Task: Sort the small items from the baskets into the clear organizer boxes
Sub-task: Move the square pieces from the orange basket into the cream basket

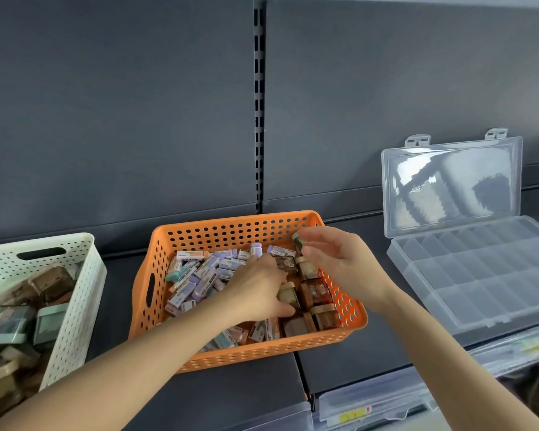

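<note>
I see a dark shelf (339, 346) carrying three things. The orange basket (240, 356) sits on it near the middle. Left of that basket, a little apart, stands a white basket (75, 306). To its right, also apart, lies a clear organizer box (479, 275), lid raised.

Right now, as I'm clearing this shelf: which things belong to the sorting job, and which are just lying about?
Job: orange perforated plastic basket; small boxed items inside it; green-topped little box pinched by the right grip; white perforated plastic basket; open clear plastic organizer box.
Lying about: clear shelf-edge label rail; yellow price tag.
</note>
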A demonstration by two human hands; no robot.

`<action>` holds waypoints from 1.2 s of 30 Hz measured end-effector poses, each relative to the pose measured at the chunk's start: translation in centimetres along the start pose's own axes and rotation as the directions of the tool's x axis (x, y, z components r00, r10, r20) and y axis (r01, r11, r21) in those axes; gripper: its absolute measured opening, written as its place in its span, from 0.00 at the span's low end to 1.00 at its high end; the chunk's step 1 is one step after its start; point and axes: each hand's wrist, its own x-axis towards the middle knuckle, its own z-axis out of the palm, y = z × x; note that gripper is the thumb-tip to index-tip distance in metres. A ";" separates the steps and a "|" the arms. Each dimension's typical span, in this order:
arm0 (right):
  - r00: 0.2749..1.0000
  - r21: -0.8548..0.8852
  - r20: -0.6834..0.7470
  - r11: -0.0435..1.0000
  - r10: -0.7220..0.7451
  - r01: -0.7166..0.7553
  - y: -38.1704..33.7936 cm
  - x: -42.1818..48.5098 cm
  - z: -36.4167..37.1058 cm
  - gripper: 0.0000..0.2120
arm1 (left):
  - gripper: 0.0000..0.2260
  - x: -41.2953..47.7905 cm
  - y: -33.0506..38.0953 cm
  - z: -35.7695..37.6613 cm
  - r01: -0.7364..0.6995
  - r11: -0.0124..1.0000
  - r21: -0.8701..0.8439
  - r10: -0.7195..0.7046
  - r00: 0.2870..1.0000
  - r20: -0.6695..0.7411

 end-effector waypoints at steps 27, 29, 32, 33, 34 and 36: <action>0.918 -0.822 0.383 0.491 0.101 0.288 0.7 5.5 5.5 0.14 | 0.23 -7.4 -5.7 -2.7 0.054 0.839 -0.542 -0.313 0.862 -0.399; 0.926 -0.832 0.369 0.472 0.083 0.290 0.8 5.7 5.9 0.13 | 0.23 -7.7 -5.7 -2.8 0.044 0.842 -0.538 -0.306 0.860 -0.409; 0.935 -0.811 0.353 0.513 0.043 0.282 0.8 5.5 5.7 0.13 | 0.23 -8.3 -5.8 -2.9 0.029 0.835 -0.550 -0.304 0.857 -0.417; 0.940 -0.791 0.340 0.546 0.016 0.276 0.6 5.4 5.5 0.11 | 0.23 -8.6 -5.9 -3.1 0.022 0.830 -0.557 -0.307 0.852 -0.424; 0.947 -0.761 0.322 0.588 -0.024 0.274 0.2 5.3 5.3 0.09 | 0.23 -9.0 -6.0 -3.3 0.019 0.826 -0.563 -0.313 0.847 -0.430; 0.950 -0.675 0.294 0.679 -0.108 0.287 -1.0 5.1 5.3 0.05 | 0.24 -9.8 -6.4 -3.7 0.018 0.826 -0.563 -0.327 0.829 -0.453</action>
